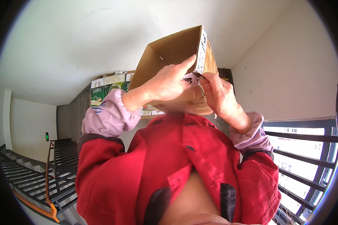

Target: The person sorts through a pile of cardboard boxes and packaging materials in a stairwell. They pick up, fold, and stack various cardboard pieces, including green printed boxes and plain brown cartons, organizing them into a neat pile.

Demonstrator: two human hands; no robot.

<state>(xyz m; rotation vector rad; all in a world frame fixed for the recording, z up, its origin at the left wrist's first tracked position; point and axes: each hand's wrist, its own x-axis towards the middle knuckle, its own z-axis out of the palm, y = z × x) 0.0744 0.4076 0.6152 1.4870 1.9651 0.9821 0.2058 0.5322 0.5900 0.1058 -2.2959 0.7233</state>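
An open cardboard box (pixel 211 63) leans against my front, tilted, its opening facing up and away and its inside brown. White paper strips with dark writing (pixel 202 52) run along its rim near the right corner. My left hand (pixel 170 80) reaches across the near wall, its index finger extended to the right rim and the other fingers bent at the strip. At the near right corner, my right hand (pixel 218 90) pinches the edge of the strip between thumb and fingers.
Flattened or stacked green printed cartons (pixel 97 94) lie beyond my left forearm. White walls stand ahead and to the right. Stairs with a black railing and orange handrail (pixel 47 168) are at the lower left, and a barred window (pixel 298 146) is at the right.
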